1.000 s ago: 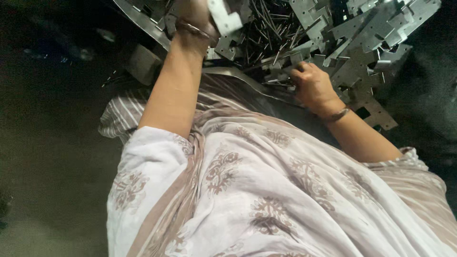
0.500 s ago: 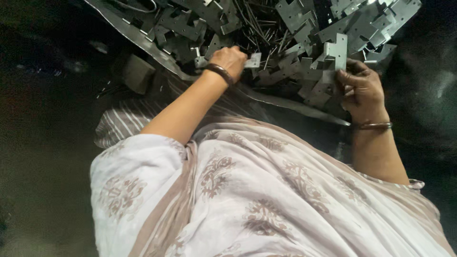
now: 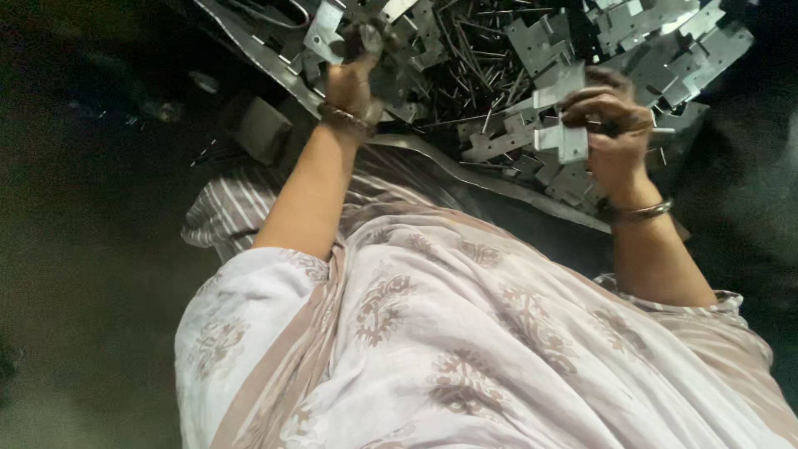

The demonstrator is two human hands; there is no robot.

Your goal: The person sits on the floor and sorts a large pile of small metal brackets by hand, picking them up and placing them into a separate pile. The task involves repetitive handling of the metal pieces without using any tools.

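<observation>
The scene is dimly lit, with light falling from above onto the pale patterned garment (image 3: 465,349) and the heap of metal brackets (image 3: 582,50), where faint glints are seen. The left side is lost in deep shadow. Fine detail is softened by grain and slight motion blur.

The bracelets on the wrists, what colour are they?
Both bracelets look golden-bronze; head view shows them.

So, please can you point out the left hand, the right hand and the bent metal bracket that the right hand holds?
left hand (image 3: 356,79), head view, on the back of the hand.
right hand (image 3: 613,133), head view, on the knuckles.
bent metal bracket (image 3: 564,140), head view, on its flat pale face beside the fingers.
</observation>
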